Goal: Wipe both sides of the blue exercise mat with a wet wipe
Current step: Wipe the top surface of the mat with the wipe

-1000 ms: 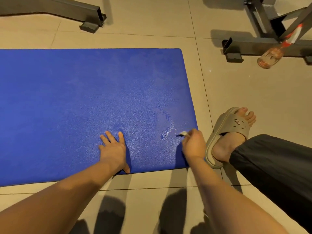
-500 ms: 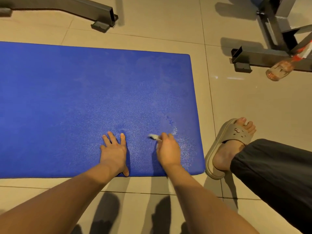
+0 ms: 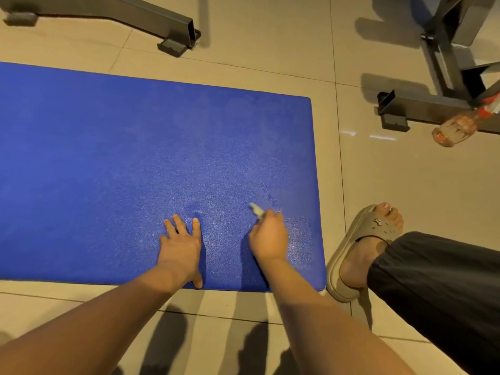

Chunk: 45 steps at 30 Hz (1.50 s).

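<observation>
Down on the tiled floor [image 3: 405, 198], spread flat across the left and middle of the view: the mat [image 3: 135, 171], right end and near edge both in sight. Beyond it, grey steel frames [image 3: 427, 110] at top left and top right. Beside the mat's near right corner, a dark trouser leg [image 3: 433, 293] over a foot in a tan slide [image 3: 349, 255]. Against the right-hand frame, a bottle [image 3: 454, 128] on its side. Reaching in from below across the near edge, two bare forearms. Planted palm-down on the mat, the left hand [image 3: 181, 244], fingers straight and spread, holding nothing. Just to its right and apart from it, the right hand [image 3: 269, 236], knuckles up, fingers curled, grip clamped on a small white wipe [image 3: 256, 209], blurred, poking out past the knuckles at the mat's surface near the right end.
</observation>
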Motion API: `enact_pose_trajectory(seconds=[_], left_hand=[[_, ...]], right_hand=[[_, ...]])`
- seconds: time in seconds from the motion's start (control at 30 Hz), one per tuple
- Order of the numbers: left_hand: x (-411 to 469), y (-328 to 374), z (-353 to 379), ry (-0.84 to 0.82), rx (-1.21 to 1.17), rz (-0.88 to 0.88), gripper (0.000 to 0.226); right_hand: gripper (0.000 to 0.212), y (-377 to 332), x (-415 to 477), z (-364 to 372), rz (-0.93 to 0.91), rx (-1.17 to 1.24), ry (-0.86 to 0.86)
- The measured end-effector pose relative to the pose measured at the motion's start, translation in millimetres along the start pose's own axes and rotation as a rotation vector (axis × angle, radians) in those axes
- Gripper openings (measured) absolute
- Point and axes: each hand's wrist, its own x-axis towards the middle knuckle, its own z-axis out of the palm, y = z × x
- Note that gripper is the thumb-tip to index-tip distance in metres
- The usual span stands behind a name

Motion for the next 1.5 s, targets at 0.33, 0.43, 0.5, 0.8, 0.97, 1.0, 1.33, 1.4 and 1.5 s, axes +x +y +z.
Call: enact_pose_trajectory(seconds=[0.33,0.43,0.5,0.8,0.97,1.0,1.33,1.4,1.5], left_hand=[[0.3,-2.5,2.5,0.011,-0.015,0.01,0.158],[1.6,-2.4,4.2,0.005,-0.018,0.005,0.158],[2.2,-2.4,4.2,0.006,-0.018,0.004,0.159],[0.7,-1.1,2.0,0.001,-0.025,-0.001,0.158],[2.4,-7.2,8.0,0.038,-0.042,0.023,0.157],[2.3,-7.8,8.6,0.044,-0.044,0.025,0.157],[0.7,-7.0,10.9,0.049,-0.041,0.008,0.158],[1.2,-5.9,11.0,0.049,-0.036,0.002,0.16],[1.8,-5.1,10.3,0.04,-0.033,0.002,0.16]], right_hand=[[0.015,58.5,54.3,-49.4,0.171,-0.045,0.08],[0.016,67.2,61.9,-58.9,0.268,-0.016,0.123],[0.017,49.3,54.1,-47.7,0.255,-0.013,0.119],[0.016,-21.8,27.3,13.4,-0.081,0.026,-0.087],[0.011,35.1,70.8,-29.0,0.081,0.012,0.072],[0.01,46.9,77.0,-38.4,0.107,0.003,0.105],[0.019,-12.6,37.4,4.7,-0.07,0.043,0.012],[0.018,-28.0,28.3,10.8,-0.199,0.033,-0.083],[0.015,-14.4,45.4,4.2,-0.204,0.041,-0.093]])
